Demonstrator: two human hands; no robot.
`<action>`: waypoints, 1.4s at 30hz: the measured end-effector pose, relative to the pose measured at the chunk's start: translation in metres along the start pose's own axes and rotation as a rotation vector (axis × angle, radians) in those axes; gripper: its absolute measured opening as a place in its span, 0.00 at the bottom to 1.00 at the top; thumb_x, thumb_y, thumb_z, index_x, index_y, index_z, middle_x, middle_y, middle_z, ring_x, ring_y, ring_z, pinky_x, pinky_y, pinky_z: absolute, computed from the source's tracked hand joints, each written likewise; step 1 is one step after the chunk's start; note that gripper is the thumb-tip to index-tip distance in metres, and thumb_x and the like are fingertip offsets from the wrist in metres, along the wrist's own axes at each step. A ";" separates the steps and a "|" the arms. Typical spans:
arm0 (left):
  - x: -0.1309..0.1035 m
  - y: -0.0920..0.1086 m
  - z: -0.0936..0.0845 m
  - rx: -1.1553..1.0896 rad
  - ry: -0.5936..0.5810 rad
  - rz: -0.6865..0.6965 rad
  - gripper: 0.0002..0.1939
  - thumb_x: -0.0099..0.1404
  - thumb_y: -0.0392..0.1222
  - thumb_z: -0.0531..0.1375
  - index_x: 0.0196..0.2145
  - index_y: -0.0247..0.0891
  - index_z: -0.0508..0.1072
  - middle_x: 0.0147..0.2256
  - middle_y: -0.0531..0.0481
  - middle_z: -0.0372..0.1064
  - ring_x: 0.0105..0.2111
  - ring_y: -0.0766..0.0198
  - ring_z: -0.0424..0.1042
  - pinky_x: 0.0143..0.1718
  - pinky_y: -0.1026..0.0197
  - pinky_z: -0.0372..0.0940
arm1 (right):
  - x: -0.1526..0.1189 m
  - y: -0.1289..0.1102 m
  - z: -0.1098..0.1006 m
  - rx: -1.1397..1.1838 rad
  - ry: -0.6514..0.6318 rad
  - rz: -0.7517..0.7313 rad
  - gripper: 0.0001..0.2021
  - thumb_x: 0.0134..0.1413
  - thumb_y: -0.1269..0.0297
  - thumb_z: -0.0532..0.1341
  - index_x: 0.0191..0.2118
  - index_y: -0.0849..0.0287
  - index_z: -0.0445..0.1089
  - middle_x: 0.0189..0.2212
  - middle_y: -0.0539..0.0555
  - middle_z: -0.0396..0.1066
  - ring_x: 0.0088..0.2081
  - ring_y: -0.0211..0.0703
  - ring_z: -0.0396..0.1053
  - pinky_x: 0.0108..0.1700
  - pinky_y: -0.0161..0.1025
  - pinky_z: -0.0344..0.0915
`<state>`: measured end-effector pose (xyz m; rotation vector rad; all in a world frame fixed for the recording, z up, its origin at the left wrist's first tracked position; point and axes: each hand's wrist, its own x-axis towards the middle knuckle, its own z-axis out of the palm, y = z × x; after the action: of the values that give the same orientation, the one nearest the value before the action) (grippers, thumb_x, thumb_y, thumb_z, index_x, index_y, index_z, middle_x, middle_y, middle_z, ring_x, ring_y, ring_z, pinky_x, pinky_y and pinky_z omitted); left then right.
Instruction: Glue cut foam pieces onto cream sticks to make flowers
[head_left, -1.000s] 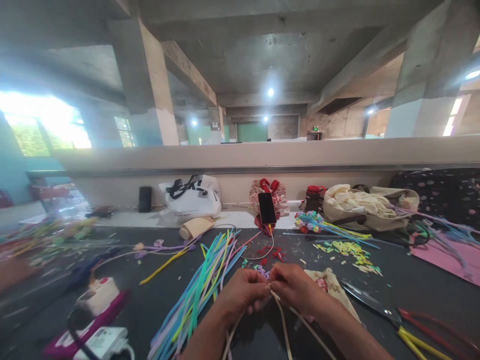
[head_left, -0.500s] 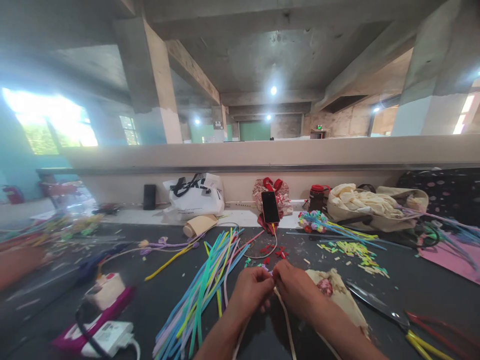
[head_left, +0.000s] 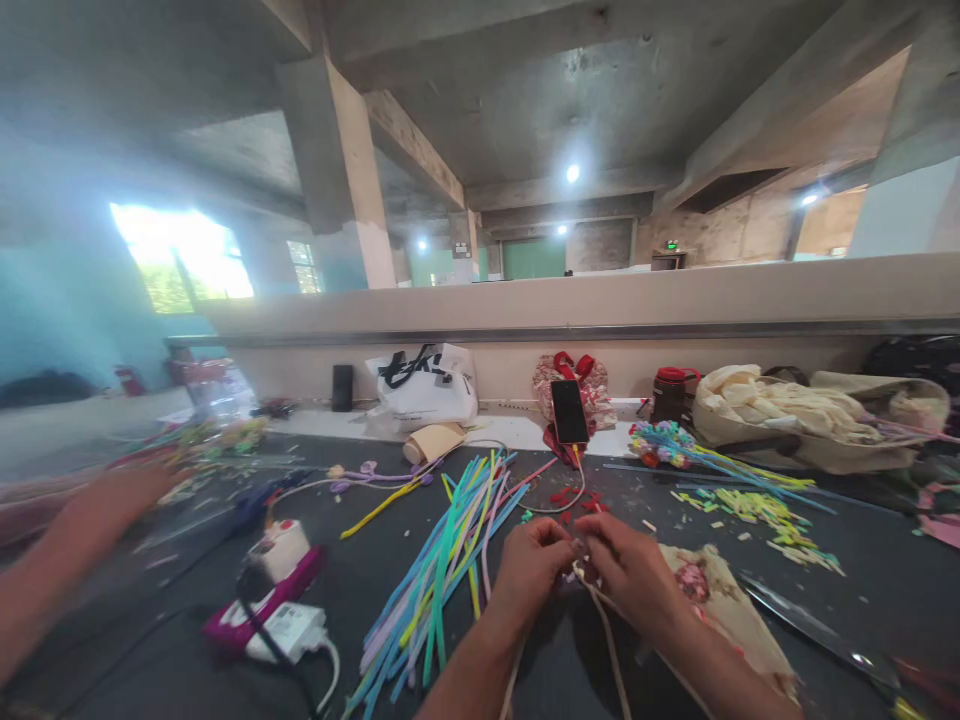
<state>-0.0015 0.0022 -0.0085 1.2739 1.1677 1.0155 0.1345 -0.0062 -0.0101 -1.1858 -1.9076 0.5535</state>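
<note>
My left hand (head_left: 534, 565) and my right hand (head_left: 626, 560) meet low in the middle of the view, fingertips pinched close together. Something small and pale is between them, too small to name. A cream cord (head_left: 609, 640) hangs down just below the fingers. Left of my hands lies a bundle of coloured fuzzy stems (head_left: 442, 570). Small red pieces (head_left: 592, 501) lie just beyond my fingertips. A cream cloth (head_left: 739, 610) with a pink patch is partly covered by my right forearm.
Scissors (head_left: 814, 625) lie at the right, near cut yellow pieces (head_left: 765, 515). A power strip (head_left: 289, 590) sits left. Behind stand a phone (head_left: 569, 411), white bag (head_left: 431, 390) and red-lidded bottle (head_left: 673, 395). Another person's arm (head_left: 90, 545) reaches in from the left.
The view has swung left, so the table's things appear further right. My hands remain close together, with pale material now showing at the fingertips. The other person's arm shows more fully.
</note>
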 end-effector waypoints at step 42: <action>-0.008 0.004 0.004 0.386 0.030 0.098 0.10 0.50 0.44 0.54 0.19 0.36 0.68 0.14 0.56 0.62 0.15 0.70 0.59 0.18 0.68 0.52 | 0.007 -0.002 -0.014 -0.057 -0.061 0.120 0.09 0.38 0.72 0.52 0.23 0.61 0.69 0.16 0.48 0.68 0.21 0.36 0.64 0.22 0.29 0.56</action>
<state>0.0011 -0.0055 -0.0043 1.6350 1.3807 0.9081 0.1433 -0.0016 0.0028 -1.3407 -1.9237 0.6094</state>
